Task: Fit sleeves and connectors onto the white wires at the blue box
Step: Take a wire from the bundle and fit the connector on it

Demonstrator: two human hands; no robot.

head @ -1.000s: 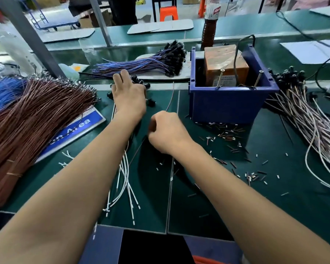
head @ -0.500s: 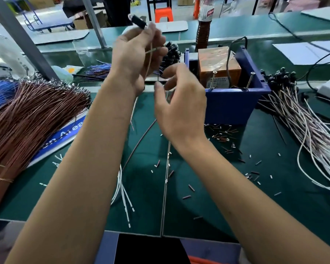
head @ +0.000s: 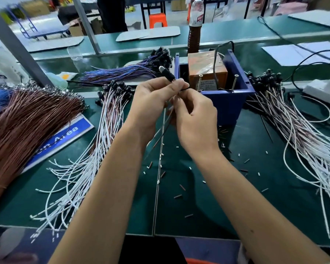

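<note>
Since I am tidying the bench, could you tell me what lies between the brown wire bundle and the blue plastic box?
In the head view, white wires with black connectors and both hands.

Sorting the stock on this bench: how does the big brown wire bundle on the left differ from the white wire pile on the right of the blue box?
The big brown wire bundle lies packed straight and dense; the white wire pile fans out loose, with curling strands. The brown wires end in small metallic tips, the white ones in black connectors. The brown bundle partly covers a blue sign; the white pile lies on the green mat. Both rest on the bench untouched by either hand.
</note>
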